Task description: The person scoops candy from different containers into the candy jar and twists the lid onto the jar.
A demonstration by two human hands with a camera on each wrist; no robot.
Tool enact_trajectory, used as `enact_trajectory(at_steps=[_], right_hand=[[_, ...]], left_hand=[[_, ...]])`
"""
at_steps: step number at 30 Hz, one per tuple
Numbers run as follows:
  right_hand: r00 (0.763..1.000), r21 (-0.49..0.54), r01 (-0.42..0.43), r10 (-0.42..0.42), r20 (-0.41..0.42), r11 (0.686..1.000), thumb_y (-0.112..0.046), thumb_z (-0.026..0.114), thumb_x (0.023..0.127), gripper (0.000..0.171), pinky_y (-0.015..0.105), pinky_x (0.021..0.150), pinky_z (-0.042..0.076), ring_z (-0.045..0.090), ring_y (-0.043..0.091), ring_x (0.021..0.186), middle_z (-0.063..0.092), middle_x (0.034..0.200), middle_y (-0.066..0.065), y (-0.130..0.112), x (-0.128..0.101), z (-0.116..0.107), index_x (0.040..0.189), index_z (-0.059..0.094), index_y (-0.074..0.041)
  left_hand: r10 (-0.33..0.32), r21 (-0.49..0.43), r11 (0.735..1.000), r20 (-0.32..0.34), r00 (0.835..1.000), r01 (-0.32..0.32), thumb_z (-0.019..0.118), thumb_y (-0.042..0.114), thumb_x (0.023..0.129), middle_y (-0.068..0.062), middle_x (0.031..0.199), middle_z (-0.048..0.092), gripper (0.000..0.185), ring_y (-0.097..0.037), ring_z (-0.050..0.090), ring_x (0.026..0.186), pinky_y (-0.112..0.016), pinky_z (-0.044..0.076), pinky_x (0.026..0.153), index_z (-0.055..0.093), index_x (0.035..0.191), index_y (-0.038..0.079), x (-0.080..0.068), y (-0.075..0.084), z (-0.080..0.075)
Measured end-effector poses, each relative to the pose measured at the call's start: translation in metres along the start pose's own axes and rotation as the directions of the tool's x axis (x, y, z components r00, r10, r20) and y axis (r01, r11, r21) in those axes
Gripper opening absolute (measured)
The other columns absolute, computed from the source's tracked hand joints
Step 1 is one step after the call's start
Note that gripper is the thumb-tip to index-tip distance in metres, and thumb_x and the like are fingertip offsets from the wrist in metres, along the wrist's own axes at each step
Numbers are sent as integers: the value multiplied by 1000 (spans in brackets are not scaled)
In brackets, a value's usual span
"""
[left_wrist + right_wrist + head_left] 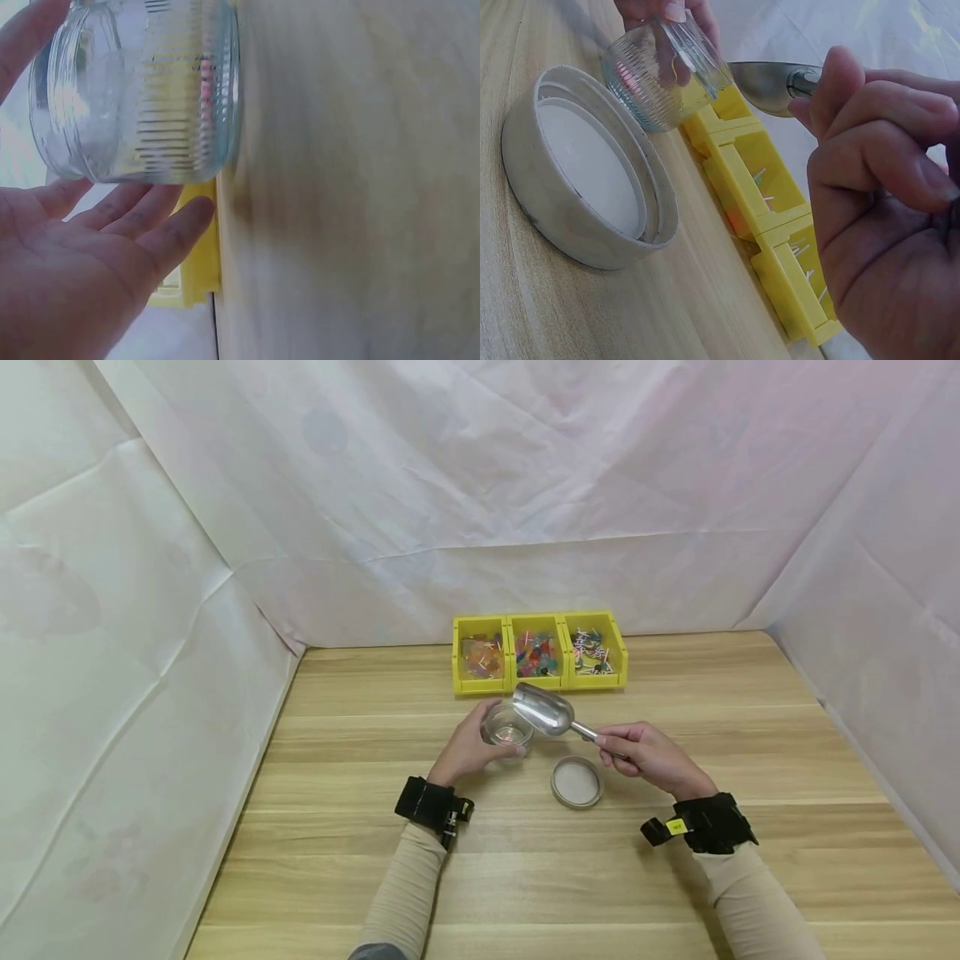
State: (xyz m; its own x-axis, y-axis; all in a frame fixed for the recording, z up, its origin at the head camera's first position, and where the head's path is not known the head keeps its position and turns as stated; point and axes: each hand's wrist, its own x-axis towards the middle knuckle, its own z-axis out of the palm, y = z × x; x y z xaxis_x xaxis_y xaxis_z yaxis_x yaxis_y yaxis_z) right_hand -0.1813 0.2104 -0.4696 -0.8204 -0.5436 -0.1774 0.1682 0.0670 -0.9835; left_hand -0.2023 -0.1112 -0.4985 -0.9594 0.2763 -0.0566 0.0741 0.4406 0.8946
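A small ribbed glass jar (507,729) stands on the wooden table (525,877), and my left hand (480,739) holds it with thumb and fingers curled round its side. In the left wrist view the jar (135,90) fills the upper left, with my left hand (112,232) just below it and a small pink bit showing inside. My right hand (626,750) grips the handle of a metal scoop (543,708), whose bowl hangs over the jar's rim. The right wrist view shows my right hand (870,172), the scoop (769,84) and the jar (660,75).
The jar's round lid (577,781) lies upside down on the table between my hands, large in the right wrist view (585,187). Three joined yellow bins (538,652) with small coloured pieces stand just behind the jar. White sheeting walls in the table at the back and sides.
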Motion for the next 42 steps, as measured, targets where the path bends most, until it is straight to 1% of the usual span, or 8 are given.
enact_trajectory(at_steps=[8, 13, 17, 21, 26, 30, 37, 42], right_hand=[[1000, 39, 12, -12, -4, 999, -20, 54, 103, 22, 19, 47, 28, 41, 1, 52, 61, 76, -3, 2, 1, -2, 108, 69, -5], [1000, 52, 18, -17, -12, 998, -20, 54, 103, 22, 21, 47, 26, 41, 1, 52, 60, 77, -1, 2, 2, -2, 108, 70, -5], [1000, 55, 10, -9, -28, 998, -22, 56, 103, 22, 23, 47, 23, 40, 2, 51, 59, 76, -1, 4, 3, -2, 104, 69, -4], [999, 63, 7, -4, -35, 998, -23, 57, 102, 22, 25, 47, 21, 39, 2, 51, 58, 76, -1, 5, 5, -2, 101, 68, -4], [999, 63, 12, -10, -42, 998, -25, 56, 102, 24, 27, 48, 20, 39, 3, 51, 58, 76, -2, 5, 7, -2, 102, 67, -3], [997, 64, 1, 4, -79, 998, -26, 57, 102, 26, 25, 48, 21, 40, 2, 51, 58, 76, -3, 4, 9, -3, 105, 67, -2], [985, 69, -39, 50, -162, 997, -29, 57, 102, 30, 18, 49, 31, 41, 3, 53, 58, 75, -2, 2, 13, -4, 109, 65, 0], [981, 79, -46, 60, -182, 996, -28, 57, 102, 31, 18, 50, 32, 41, 3, 54, 57, 76, -1, 0, 17, -2, 110, 65, 1]], left_hand=[[-3, -2, 1000, -24, 1000, 3, 86, 36, 77, -10, 154, 41, 90, -28, 37, 143, -48, 34, 116, 38, 151, 17, -3, 3, -13], [0, -23, 1000, -78, 997, -2, 80, 36, 83, -10, 153, 43, 81, -26, 38, 142, -47, 34, 115, 40, 150, 14, -5, 2, -23], [-3, -65, 998, -127, 992, -5, 74, 34, 89, -11, 151, 45, 69, -27, 41, 140, -48, 36, 114, 42, 148, 14, -6, -1, -30], [-17, -76, 997, -166, 986, 5, 70, 32, 93, -10, 149, 47, 63, -27, 44, 138, -48, 38, 113, 43, 147, 13, -7, -4, -35], [-46, -74, 997, -213, 976, 30, 67, 33, 95, -9, 146, 50, 59, -26, 47, 135, -44, 41, 111, 45, 145, 14, -6, -8, -39], [-67, -95, 994, -236, 969, 46, 67, 30, 95, -12, 144, 52, 56, -28, 49, 133, -45, 42, 111, 47, 143, 11, -3, -10, -41], [-128, -100, 989, -251, 959, 106, 67, 27, 95, -14, 143, 52, 55, -30, 49, 133, -45, 42, 110, 47, 144, 11, 0, -13, -42], [-174, -118, 982, -251, 952, 148, 66, 29, 95, -12, 143, 51, 54, -31, 49, 132, -48, 43, 108, 47, 143, 14, 2, -17, -42]])
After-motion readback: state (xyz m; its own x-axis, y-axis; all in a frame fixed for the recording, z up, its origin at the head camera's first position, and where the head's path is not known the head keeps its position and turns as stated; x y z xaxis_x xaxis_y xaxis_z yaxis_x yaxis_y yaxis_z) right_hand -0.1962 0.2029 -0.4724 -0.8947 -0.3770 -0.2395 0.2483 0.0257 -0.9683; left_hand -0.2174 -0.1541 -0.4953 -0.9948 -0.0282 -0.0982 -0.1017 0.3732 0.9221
